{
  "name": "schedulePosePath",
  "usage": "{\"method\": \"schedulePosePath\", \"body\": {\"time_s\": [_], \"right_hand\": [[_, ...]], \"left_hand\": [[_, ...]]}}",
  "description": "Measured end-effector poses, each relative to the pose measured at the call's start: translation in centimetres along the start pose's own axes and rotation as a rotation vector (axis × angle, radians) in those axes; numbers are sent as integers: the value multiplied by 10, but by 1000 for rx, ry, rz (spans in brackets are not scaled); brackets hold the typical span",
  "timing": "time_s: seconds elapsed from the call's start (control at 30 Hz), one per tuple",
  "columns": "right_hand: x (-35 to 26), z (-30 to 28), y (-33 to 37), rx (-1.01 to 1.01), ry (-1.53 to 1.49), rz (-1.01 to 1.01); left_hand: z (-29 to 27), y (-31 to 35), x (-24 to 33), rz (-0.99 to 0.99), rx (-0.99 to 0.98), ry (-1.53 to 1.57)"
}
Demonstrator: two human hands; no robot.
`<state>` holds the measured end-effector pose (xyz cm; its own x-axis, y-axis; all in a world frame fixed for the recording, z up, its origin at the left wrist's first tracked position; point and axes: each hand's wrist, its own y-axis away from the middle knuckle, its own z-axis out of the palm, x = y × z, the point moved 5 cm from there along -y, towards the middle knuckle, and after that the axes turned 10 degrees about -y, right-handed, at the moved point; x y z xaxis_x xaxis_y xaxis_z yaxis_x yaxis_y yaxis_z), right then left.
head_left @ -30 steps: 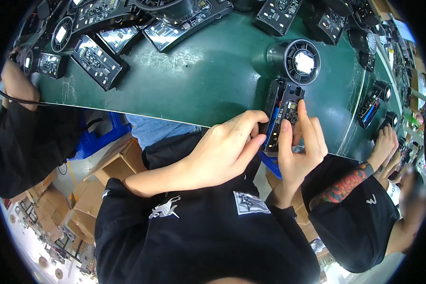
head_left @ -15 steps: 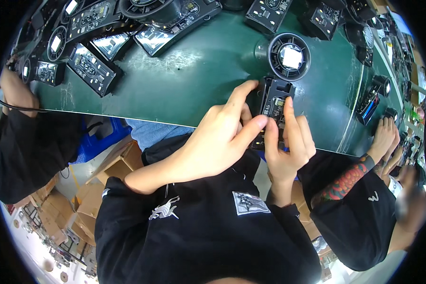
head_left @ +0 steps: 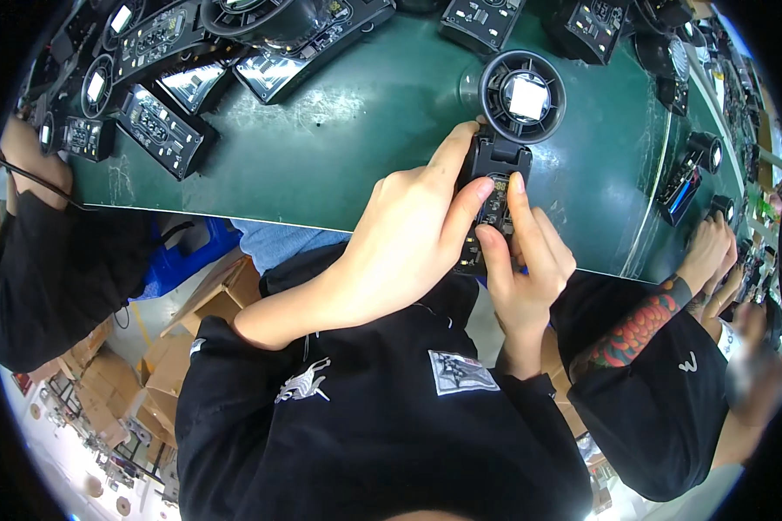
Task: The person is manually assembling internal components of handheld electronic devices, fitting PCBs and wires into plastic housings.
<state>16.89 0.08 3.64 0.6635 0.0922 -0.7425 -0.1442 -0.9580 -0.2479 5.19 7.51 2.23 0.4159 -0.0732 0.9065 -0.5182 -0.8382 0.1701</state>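
Head view: left hand (head_left: 408,217) clamped on the left side of a black fan (head_left: 500,156), forefinger reaching along to the far end of the handle, thumb on its upper face. Right hand (head_left: 534,260) on the same handle from the right, forefinger on the right edge, thumb on the face nearer the person; thumb and forefinger apart, handle between them. Underside hidden, can't tell if the near end rests on anything.

Step in hand looks like two-handed pressing or lining up on the handle's board face. Next move, as judged, calls for a steady left grip and light, even right fingertip pressure, clear of the small board parts.

Round fan head (head_left: 492,80) just past the handle's far end, bright white square in the middle. Fan sits at the near edge of the green table (head_left: 295,165). More black fans (head_left: 161,130) far left. Right: another fan (head_left: 679,193), blue part showing, near a co-worker's hand (head_left: 711,252). Below the table, left: blue stool (head_left: 178,260), cardboard box (head_left: 213,300).
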Motion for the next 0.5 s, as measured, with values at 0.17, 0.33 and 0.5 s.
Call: {"method": "schedulePosePath", "body": {"time_s": [0.17, 0.33, 0.5], "right_hand": [[-3, -4, -2, -116, -34, 131], [-9, -5, -6, -169, -14, 182], [-15, -2, -5, -160, 84, 95]], "left_hand": [[-2, 0, -1, 56, 79, -95], [-4, 1, 1, 126, 94, -169], [-9, 0, 3, 107, 69, -225]]}}
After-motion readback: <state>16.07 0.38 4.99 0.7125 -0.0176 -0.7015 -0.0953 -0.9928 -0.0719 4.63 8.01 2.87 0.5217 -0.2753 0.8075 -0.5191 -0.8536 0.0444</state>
